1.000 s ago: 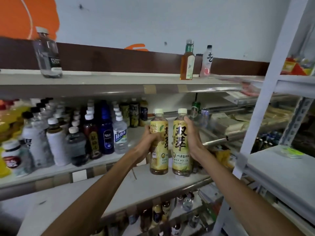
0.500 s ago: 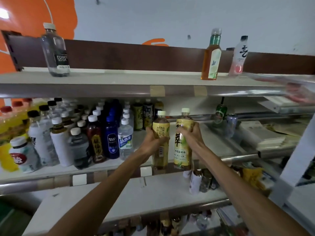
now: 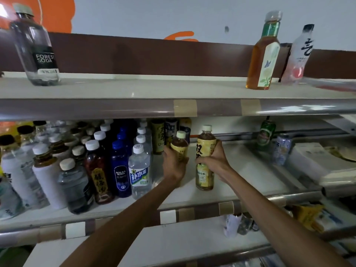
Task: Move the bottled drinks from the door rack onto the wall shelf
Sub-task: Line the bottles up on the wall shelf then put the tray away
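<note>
– Both yellow bottles have gone further in over the middle shelf (image 3: 240, 191) since a moment ago, right?

– Yes. Before, they hung out by the front edge. Now they are past it, next to the big bunch of bottles (image 3: 81, 166).

– What is the biggest thing?

– The top shelf (image 3: 134, 89). It runs from side to side. The middle shelf is under it.

– What is on the top shelf?

– A clear soda bottle (image 3: 36, 51) stands at the left. An amber tea bottle (image 3: 263, 54) and a white and pink bottle (image 3: 297, 56) stand at the right, close together.

– And the hands?

– The left hand (image 3: 173, 164) has its fingers curled round the left yellow bottle (image 3: 180, 145). The right hand (image 3: 213, 160) has its fingers curled round the right yellow bottle (image 3: 205, 170).

– Are they standing on the shelf?

– The right one is upright and its bottom looks like it is on the board. The left one's bottom is hidden behind the hand, so I cannot tell.

– Anything small?

– A green can (image 3: 266, 134) and a blue and white can (image 3: 282, 151) are on the middle shelf, off to the right.
</note>
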### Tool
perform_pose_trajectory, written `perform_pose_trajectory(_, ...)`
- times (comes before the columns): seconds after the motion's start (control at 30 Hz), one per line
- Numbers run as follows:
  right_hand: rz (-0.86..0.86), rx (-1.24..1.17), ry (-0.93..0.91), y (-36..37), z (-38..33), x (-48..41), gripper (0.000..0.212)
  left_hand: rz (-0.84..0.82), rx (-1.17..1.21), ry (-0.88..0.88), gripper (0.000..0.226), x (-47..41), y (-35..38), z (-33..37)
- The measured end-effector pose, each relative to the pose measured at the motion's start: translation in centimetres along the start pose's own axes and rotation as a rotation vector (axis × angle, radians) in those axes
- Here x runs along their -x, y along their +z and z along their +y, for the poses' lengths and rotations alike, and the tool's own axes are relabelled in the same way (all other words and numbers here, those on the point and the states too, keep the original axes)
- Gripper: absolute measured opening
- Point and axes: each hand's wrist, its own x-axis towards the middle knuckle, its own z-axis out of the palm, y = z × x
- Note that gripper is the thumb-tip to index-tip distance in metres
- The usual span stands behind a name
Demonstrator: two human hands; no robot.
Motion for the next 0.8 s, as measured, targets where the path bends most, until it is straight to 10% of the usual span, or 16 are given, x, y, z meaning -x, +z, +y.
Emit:
perform_pose_trajectory(0.47, -0.068, -0.078, -0.119, 3.7, 2.3, -7.8, 0.080, 0.180, 0.157, -0.018, 0.041, -4.7, 2.1, -0.9)
perform_pose_trajectory(0.6, -0.073, -0.054, -0.143, 4.4, 3.9, -8.3, 0.073, 0.095, 0.267, -0.130, 0.115, -2.9, 2.3, -1.4)
perform_pose_trajectory(0.8, -0.128, -0.067, -0.173, 3.9, 5.3, -8.9, 0.075, 0.155, 0.031, -0.295, 0.063, -2.7, 3.6, -3.9)
